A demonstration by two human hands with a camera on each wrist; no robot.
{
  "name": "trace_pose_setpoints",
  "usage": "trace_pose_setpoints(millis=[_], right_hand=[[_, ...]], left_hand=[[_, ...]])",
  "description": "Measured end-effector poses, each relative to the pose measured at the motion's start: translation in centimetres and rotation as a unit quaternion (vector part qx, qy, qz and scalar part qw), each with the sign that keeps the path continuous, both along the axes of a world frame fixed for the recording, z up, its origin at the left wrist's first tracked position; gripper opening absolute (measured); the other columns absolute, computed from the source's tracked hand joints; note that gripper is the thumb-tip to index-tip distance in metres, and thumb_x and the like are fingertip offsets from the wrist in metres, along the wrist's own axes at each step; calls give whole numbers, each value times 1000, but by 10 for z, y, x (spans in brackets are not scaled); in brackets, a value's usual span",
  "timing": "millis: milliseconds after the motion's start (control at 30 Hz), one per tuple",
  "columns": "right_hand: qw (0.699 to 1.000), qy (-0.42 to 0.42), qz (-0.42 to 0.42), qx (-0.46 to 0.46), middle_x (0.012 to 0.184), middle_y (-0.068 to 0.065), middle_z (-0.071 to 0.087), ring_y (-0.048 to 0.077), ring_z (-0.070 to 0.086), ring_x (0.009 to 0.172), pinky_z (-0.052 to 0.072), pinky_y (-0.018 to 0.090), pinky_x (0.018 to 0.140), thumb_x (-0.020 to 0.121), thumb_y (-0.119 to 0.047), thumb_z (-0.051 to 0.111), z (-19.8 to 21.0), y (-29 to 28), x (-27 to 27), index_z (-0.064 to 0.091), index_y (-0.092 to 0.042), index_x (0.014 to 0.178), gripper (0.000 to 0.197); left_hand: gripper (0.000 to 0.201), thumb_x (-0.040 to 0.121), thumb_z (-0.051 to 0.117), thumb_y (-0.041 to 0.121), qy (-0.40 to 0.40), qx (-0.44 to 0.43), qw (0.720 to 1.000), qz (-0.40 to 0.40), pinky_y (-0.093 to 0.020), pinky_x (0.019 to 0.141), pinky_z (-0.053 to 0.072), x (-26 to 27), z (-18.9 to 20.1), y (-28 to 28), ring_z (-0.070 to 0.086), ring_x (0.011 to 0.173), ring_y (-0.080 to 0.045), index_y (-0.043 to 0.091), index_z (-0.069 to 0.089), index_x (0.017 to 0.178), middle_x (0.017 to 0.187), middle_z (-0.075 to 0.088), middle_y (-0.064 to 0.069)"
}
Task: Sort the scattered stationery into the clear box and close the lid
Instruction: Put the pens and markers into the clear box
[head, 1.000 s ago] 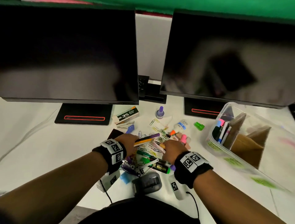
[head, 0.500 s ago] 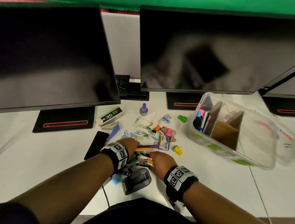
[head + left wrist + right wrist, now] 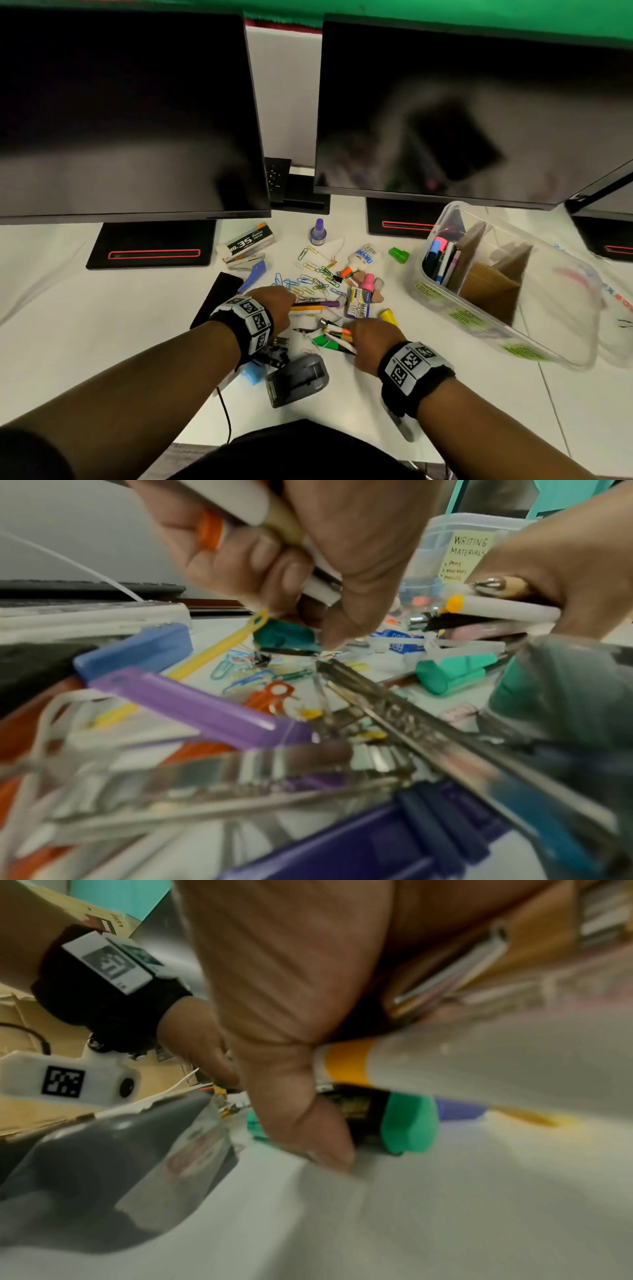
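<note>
Stationery lies scattered on the white desk: coloured paper clips (image 3: pixel 308 281), a glue bottle (image 3: pixel 363 258), a yellow highlighter (image 3: pixel 388 317). My left hand (image 3: pixel 287 303) grips a purple and an orange pen (image 3: pixel 313 306) lying sideways; the left wrist view shows its fingers (image 3: pixel 274 561) curled round white pens. My right hand (image 3: pixel 363 337) grips a bundle of markers (image 3: pixel 334 334), among them a green-capped black marker (image 3: pixel 407 1123) and a white one with an orange band (image 3: pixel 445 1058). The clear box (image 3: pixel 479 318) stands open at the right, with pens (image 3: pixel 442 260) in its left compartment.
Two dark monitors fill the back. A staples box (image 3: pixel 248 241), a purple ink bottle (image 3: pixel 318 233) and a green cap (image 3: pixel 399 255) lie behind the pile. A grey stapler (image 3: pixel 298 377) sits near me and a black slab (image 3: pixel 217 301) at the left. Cardboard dividers (image 3: pixel 486 291) split the box.
Both hands have drawn back toward me across the pile, and the right hand now holds a thicker bundle of markers. The head view has swung right, bringing the box further in.
</note>
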State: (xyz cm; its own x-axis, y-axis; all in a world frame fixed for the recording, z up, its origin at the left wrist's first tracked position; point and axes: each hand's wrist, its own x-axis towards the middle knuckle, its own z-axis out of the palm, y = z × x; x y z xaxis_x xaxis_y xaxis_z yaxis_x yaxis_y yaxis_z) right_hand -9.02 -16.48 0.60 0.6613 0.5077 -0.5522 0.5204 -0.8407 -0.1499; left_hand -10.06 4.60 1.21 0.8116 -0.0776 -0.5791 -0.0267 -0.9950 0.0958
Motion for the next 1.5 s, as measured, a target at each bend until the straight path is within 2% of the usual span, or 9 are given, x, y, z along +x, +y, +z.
trace_pose_setpoints(millis=[167, 300, 433, 567, 667, 800, 1133, 1267, 1500], right_hand=[[997, 41, -17, -55, 92, 6, 62, 26, 60, 88, 45, 27, 66, 75, -23, 63, 24, 1, 19, 59, -14, 97, 24], [977, 145, -150, 28, 67, 1, 54, 16, 52, 60, 42, 23, 56, 73, -21, 68, 38, -5, 30, 47, -17, 64, 23], [927, 227, -270, 131, 75, 7, 63, 22, 62, 65, 55, 35, 75, 71, -16, 72, 40, -14, 32, 59, -9, 83, 19], [929, 220, -275, 113, 72, 8, 66, 26, 63, 70, 54, 40, 85, 65, -23, 71, 34, -22, 32, 58, -16, 70, 16], [947, 191, -251, 66, 67, 4, 64, 20, 61, 62, 54, 31, 78, 72, -18, 67, 35, -25, 32, 60, -10, 78, 12], [980, 113, -161, -42, 82, 5, 58, 22, 55, 74, 48, 26, 62, 73, -22, 65, 44, -25, 31, 62, -8, 96, 26], [993, -16, -82, -82, 92, 2, 61, 20, 58, 84, 44, 26, 64, 81, -33, 62, 58, -35, 34, 60, -16, 105, 30], [995, -5, -84, -60, 81, -2, 55, 17, 52, 73, 32, 21, 51, 81, -36, 63, 64, -30, 39, 62, -16, 101, 29], [991, 80, -78, -72, 68, -2, 52, 19, 54, 72, 39, 23, 53, 75, -29, 67, 73, -27, 36, 63, -12, 94, 26]], left_hand=[[58, 90, 49, 33, -4, 7, 999, 41, -34, 107, 36, -3, 3, 11, 40, 133, -26, 16, 32, 142, 146, 37, -7], [55, 86, 53, 38, 11, 3, 998, 66, -33, 102, 41, 3, 11, 11, 47, 127, -25, 19, 42, 136, 139, 47, -6], [51, 87, 52, 41, -4, -4, 996, 91, -33, 95, 46, 14, 21, 8, 54, 119, -24, 20, 47, 133, 130, 55, -5], [51, 89, 50, 42, -3, 7, 997, 76, -33, 98, 44, 17, 18, -1, 52, 122, -24, 17, 46, 133, 134, 54, -6], [50, 87, 54, 43, 7, 12, 998, 66, -33, 95, 45, 16, 10, -9, 55, 118, -25, 14, 50, 127, 129, 57, -8], [60, 87, 57, 42, -1, -17, 996, 88, -34, 104, 39, 19, 0, -19, 48, 128, -26, 13, 42, 137, 140, 49, -9], [50, 87, 61, 35, 3, -30, 999, 23, -35, 100, 41, 24, -17, -40, 52, 120, -27, 15, 46, 130, 131, 52, -9], [37, 89, 55, 27, -14, -10, 1000, 0, -36, 97, 45, 25, -18, -38, 55, 115, -26, 17, 50, 124, 125, 57, -8], [42, 90, 52, 30, -32, -24, 999, 20, -33, 101, 41, 26, -18, -30, 52, 121, -26, 15, 49, 129, 131, 55, -8]])
